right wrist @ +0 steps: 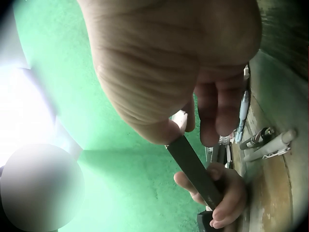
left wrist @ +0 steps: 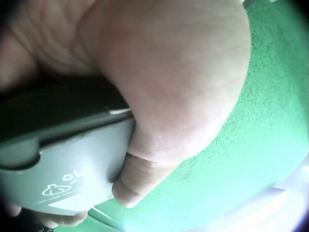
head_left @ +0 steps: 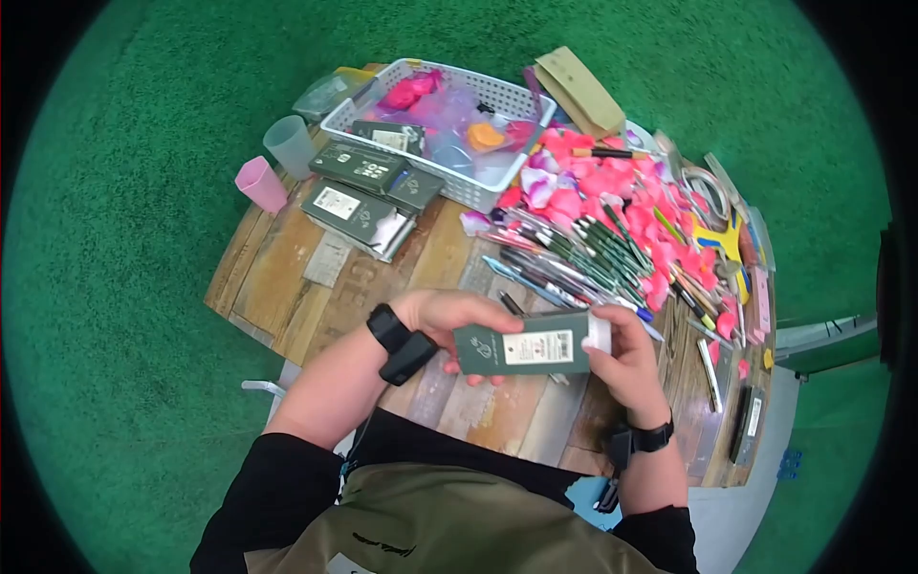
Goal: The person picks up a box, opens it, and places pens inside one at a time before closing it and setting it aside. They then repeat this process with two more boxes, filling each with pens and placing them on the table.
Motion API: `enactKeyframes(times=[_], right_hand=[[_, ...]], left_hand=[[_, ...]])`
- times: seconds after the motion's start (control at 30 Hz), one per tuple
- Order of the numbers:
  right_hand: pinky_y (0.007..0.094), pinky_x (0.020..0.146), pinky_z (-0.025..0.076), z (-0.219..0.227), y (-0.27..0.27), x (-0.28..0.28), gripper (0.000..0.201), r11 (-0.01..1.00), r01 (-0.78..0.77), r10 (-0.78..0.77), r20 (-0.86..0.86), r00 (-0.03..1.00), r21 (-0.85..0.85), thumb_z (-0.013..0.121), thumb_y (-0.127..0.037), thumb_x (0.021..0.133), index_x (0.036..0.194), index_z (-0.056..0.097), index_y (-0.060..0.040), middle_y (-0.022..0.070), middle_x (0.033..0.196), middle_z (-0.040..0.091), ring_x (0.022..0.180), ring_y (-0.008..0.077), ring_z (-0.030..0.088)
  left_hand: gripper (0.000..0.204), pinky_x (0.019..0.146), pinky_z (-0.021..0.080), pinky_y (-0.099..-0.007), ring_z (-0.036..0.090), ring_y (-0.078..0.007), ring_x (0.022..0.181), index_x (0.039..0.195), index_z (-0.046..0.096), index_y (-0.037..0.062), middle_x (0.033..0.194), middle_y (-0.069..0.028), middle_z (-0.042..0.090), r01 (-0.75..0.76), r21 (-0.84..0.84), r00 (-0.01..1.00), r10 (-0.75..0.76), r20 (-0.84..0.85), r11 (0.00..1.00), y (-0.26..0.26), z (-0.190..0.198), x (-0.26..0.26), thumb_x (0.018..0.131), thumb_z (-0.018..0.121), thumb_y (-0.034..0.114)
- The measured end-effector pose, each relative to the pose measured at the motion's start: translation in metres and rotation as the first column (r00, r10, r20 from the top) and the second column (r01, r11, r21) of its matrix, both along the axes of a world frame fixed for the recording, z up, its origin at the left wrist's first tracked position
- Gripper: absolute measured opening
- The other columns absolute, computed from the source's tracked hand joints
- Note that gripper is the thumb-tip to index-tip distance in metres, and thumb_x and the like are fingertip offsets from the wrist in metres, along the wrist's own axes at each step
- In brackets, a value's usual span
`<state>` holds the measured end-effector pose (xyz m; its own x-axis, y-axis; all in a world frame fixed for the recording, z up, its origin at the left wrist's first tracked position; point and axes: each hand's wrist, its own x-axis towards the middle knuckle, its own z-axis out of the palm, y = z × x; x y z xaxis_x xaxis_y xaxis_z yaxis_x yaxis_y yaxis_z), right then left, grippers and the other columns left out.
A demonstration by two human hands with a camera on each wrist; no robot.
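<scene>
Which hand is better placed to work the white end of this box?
Probably the right hand: its thumb and fingers pinch the white end, while the left hand grips the green box opposite.

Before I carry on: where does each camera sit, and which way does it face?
Head: worn on the head, looking forward and down at the left hand and right hand holding the green box over the table; both forearms show.
Left wrist: on that wrist, facing the box; the left hand fills the top.
Right wrist: on that wrist, looking past the right hand's palm along the box to the left hand.
The head and right wrist views share both hands and the box.
</scene>
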<state>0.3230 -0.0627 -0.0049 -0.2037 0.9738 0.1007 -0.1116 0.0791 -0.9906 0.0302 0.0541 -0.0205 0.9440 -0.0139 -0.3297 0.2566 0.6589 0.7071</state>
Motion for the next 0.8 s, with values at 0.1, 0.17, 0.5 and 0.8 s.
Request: enactKeyframes(times=[0.1, 0.17, 0.5, 0.8], right_hand=[[0.0327, 0.104, 0.05, -0.004, -0.002, 0.003, 0.046, 0.999, 0.042, -0.042, 0.016, 0.999, -0.023, 0.072, 0.003, 0.096, 0.141, 0.06, -0.0023, 0.0062, 0.131, 0.066, 0.119, 0.0154, 0.063], [0.0331, 0.103, 0.051, -0.003, -0.001, 0.008, 0.045, 0.997, 0.038, -0.032, 0.08, 0.996, -0.07, 0.073, 0.001, 0.097, 0.141, 0.061, -0.0019, 0.0062, 0.13, 0.066, 0.119, 0.0164, 0.064], [0.0372, 0.098, 0.055, 0.008, 0.017, 0.02, 0.051, 0.982, -0.153, 0.124, 0.238, 0.963, 0.107, 0.078, -0.012, 0.094, 0.142, 0.065, -0.0043, 0.0163, 0.133, 0.072, 0.114, 0.0255, 0.071], [0.0325, 0.078, 0.056, -0.002, 0.016, 0.02, 0.053, 0.977, -0.173, 0.15, 0.176, 0.973, 0.126, 0.076, -0.011, 0.092, 0.143, 0.064, -0.0063, 0.0117, 0.13, 0.073, 0.097, 0.019, 0.071]], left_hand=[[0.057, 0.04, 0.052, -0.0274, 0.076, -0.0212, 0.068, 0.134, 0.062, -0.0017, 0.099, -0.0175, 0.076, 0.018, -0.021, 0.999, -0.019, -0.032, 1.0, 0.0, 0.005, 0.003, 0.111, 0.05, 0.049], [0.057, 0.042, 0.052, -0.0277, 0.075, -0.0201, 0.067, 0.133, 0.062, -0.0006, 0.098, -0.0152, 0.077, 0.046, -0.046, 0.997, -0.049, -0.053, 0.998, 0.003, 0.006, 0.008, 0.11, 0.051, 0.05], [0.071, 0.054, 0.058, -0.0274, 0.077, -0.0222, 0.089, 0.139, 0.058, -0.0073, 0.115, -0.0199, 0.075, 0.158, -0.163, 0.972, -0.182, -0.148, 0.974, 0.016, 0.003, 0.002, 0.103, 0.062, 0.054], [0.076, 0.055, 0.057, -0.0288, 0.078, -0.0276, 0.093, 0.138, 0.058, -0.0081, 0.116, -0.0244, 0.074, 0.125, -0.181, 0.966, -0.161, -0.201, 0.975, 0.018, 0.014, 0.008, 0.097, 0.068, 0.054]])
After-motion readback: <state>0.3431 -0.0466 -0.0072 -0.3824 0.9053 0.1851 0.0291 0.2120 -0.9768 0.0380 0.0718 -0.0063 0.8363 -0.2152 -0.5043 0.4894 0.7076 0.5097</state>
